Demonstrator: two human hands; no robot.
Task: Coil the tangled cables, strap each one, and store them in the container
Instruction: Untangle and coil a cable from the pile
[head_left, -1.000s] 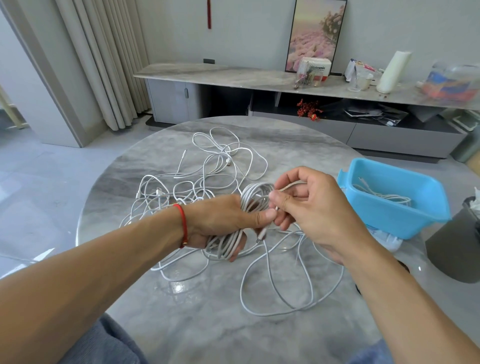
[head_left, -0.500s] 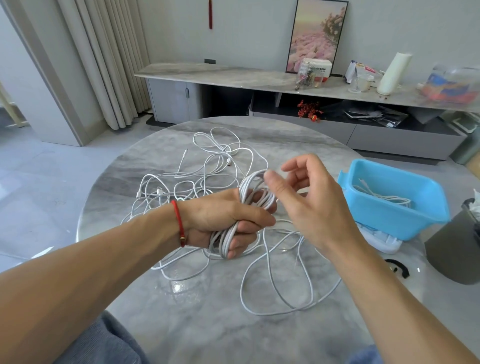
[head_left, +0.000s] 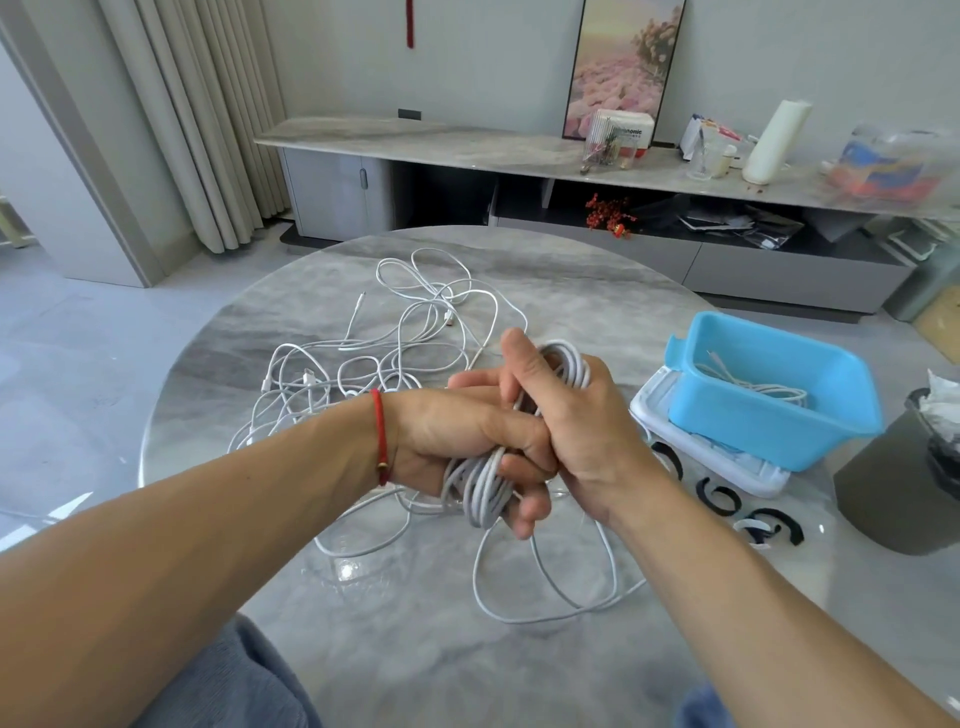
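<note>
My left hand (head_left: 457, 441) grips a coil of white cable (head_left: 480, 491) above the round marble table (head_left: 415, 649). My right hand (head_left: 576, 421) wraps over the top of the same coil, its fingers curled round the loops and touching the left hand. A loose length of this cable (head_left: 545, 587) trails down in loops onto the table near me. A tangle of white cables (head_left: 395, 343) lies on the table behind my hands. The blue container (head_left: 769, 395) sits at the right with one coiled cable (head_left: 753, 382) inside.
Under the blue container lies a white lid (head_left: 727, 462). Black straps (head_left: 727, 499) lie curled on the table in front of it. A dark grey bin (head_left: 904, 478) stands beside the table's right edge. A long sideboard with clutter runs along the back wall.
My right hand let go of the cable end, opened briefly, then closed over the top of the coil. The view shifted, showing the lid and straps.
</note>
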